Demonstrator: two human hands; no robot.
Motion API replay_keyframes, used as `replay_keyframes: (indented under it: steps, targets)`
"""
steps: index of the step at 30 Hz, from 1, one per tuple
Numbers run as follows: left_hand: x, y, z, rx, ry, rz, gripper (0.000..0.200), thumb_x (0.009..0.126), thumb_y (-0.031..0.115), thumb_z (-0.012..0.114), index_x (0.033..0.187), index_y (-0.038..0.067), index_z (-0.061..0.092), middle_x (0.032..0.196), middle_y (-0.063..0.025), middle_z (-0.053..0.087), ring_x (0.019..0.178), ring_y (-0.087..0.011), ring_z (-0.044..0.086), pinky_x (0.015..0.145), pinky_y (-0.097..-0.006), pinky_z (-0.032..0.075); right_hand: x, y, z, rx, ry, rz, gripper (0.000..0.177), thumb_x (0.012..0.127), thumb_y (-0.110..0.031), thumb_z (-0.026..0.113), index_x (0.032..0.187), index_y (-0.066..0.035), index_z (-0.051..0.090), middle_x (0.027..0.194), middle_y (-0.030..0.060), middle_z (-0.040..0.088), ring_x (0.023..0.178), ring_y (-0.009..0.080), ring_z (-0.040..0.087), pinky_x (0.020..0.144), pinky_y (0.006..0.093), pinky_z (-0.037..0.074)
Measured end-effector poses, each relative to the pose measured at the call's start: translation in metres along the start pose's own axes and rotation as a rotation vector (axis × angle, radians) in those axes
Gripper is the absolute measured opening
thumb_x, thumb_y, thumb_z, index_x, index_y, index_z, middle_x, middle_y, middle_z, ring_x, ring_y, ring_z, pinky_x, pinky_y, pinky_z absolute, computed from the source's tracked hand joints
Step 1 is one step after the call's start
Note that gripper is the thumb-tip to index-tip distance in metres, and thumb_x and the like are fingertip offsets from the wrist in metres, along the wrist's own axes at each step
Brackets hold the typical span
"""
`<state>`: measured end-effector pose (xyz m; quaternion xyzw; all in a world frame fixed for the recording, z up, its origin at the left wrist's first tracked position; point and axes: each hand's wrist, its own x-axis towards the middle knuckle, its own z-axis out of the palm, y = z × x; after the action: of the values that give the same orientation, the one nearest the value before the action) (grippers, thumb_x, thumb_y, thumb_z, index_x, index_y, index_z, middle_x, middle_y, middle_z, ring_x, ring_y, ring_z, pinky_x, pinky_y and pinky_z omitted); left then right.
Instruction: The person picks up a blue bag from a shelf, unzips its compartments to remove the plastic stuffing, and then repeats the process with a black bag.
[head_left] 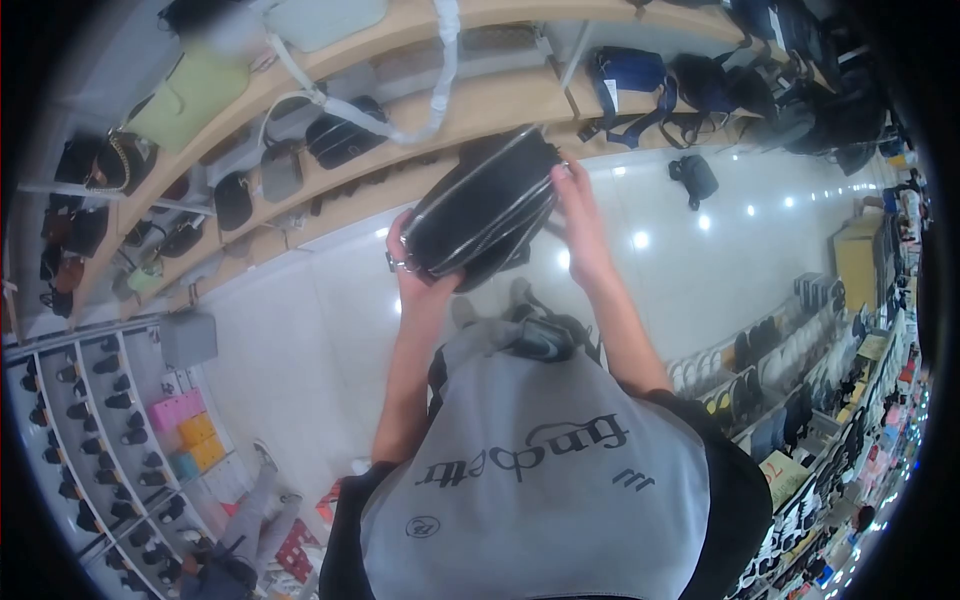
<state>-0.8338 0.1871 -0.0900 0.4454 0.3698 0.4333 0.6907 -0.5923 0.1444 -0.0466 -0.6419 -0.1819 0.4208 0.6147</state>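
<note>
A black handbag (pixel 480 205) with silver zippers is held up in front of me, tilted, at the edge of the display shelves. My left hand (pixel 424 285) grips its lower left end, thumb on the near side and fingers around the outer edge. At the upper right end, my right hand (pixel 578 205) is closed on the bag; some of its fingers are hidden behind it. The zippers run along the bag's length and look closed.
Wooden shelves (pixel 530 95) with several bags curve across the top, including a green bag (pixel 190 95) and a blue bag (pixel 632 75). A black backpack (pixel 694 180) is on the tiled floor. Shoe racks (pixel 95 400) stand left, and another person (pixel 235 545) is at lower left.
</note>
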Motion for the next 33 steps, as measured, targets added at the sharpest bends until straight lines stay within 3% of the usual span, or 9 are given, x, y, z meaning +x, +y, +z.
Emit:
replay_keyframes:
  steps: [1,4,9,12,13,18,26,29,33]
  targets:
    - [-0.004,0.011,0.012,0.017,-0.005,-0.001,0.114,0.076,-0.022,0.067,0.172,0.018,0.022,0.153,-0.0115,0.054,0.142,-0.0261,0.058,0.118,-0.0414,0.052,-0.005,0.0,0.004,0.047,-0.059,0.139,0.1,0.102,-0.04,0.084,0.175,-0.012,0.021,0.16,0.0177,0.051,0.144,0.033,0.059,0.111,0.049,0.056]
    - [-0.003,0.015,0.016,0.016,-0.064,0.006,0.118,0.073,-0.019,0.073,0.172,0.017,0.019,0.153,-0.0133,0.054,0.14,-0.0275,0.059,0.117,-0.0419,0.053,-0.025,-0.034,0.017,0.084,-0.242,0.153,0.113,0.1,-0.037,0.087,0.178,-0.009,0.011,0.159,0.022,0.049,0.15,0.0329,0.053,0.117,0.0504,0.052]
    - [0.001,0.02,0.0,-0.053,-0.204,-0.044,0.103,0.092,-0.001,0.08,0.172,0.017,0.018,0.158,-0.0152,0.052,0.146,-0.0282,0.055,0.12,-0.0433,0.049,-0.007,0.014,0.012,-0.083,-0.159,-0.086,0.108,0.099,-0.032,0.087,0.178,-0.007,0.017,0.165,0.026,0.038,0.154,0.0345,0.046,0.123,0.0446,0.046]
    - [0.012,0.002,-0.005,-0.118,-0.061,-0.08,0.083,0.111,0.029,0.07,0.174,0.015,0.017,0.16,-0.0151,0.049,0.151,-0.027,0.049,0.125,-0.0438,0.043,-0.009,0.019,0.015,-0.141,-0.125,-0.121,0.102,0.099,-0.026,0.083,0.178,-0.007,0.02,0.167,0.0275,0.034,0.157,0.0362,0.04,0.127,0.0439,0.041]
    - [0.016,0.0,-0.001,-0.131,0.01,-0.149,0.075,0.114,0.059,0.057,0.173,0.025,0.026,0.165,-0.0071,0.05,0.152,-0.0253,0.05,0.126,-0.046,0.04,-0.009,0.022,0.015,-0.137,-0.119,-0.124,0.101,0.099,-0.022,0.081,0.178,-0.007,0.02,0.167,0.0274,0.034,0.158,0.0368,0.038,0.128,0.0439,0.038]
    - [0.035,-0.014,0.01,-0.029,0.327,-0.263,0.077,0.114,0.066,0.052,0.172,0.021,0.029,0.166,-0.0071,0.053,0.15,-0.0281,0.053,0.123,-0.0522,0.044,-0.009,0.037,0.007,-0.256,-0.116,-0.271,0.096,0.092,-0.002,0.065,0.178,-0.008,0.025,0.171,0.0231,0.032,0.16,0.0367,0.035,0.131,0.043,0.033]
    - [0.029,0.016,0.015,-0.31,0.121,-0.412,0.071,0.115,0.065,0.05,0.167,0.018,0.04,0.16,-0.0101,0.057,0.144,-0.0308,0.059,0.117,-0.0554,0.049,-0.017,0.033,-0.007,-0.338,-0.168,-0.446,0.094,0.09,0.006,0.057,0.178,-0.009,0.029,0.175,0.019,0.032,0.165,0.0345,0.03,0.131,0.0393,0.033]
    - [0.025,0.024,0.018,-0.191,0.066,-0.372,0.065,0.117,0.057,0.052,0.167,0.017,0.041,0.157,-0.008,0.06,0.143,-0.0285,0.06,0.118,-0.0532,0.049,-0.017,0.038,-0.003,-0.191,-0.027,-0.331,0.093,0.093,-0.002,0.063,0.178,-0.011,0.028,0.165,0.0175,0.048,0.154,0.0321,0.047,0.122,0.0449,0.044]
    - [0.019,0.013,-0.016,0.049,-0.102,-0.361,0.07,0.119,0.038,0.057,0.175,0.012,0.025,0.155,-0.0117,0.061,0.137,-0.0269,0.064,0.117,-0.0475,0.051,-0.025,0.005,-0.001,0.069,0.036,0.236,0.1,0.093,-0.027,0.077,0.177,-0.018,0.024,0.137,0.0116,0.07,0.122,0.0254,0.071,0.104,0.0501,0.056]
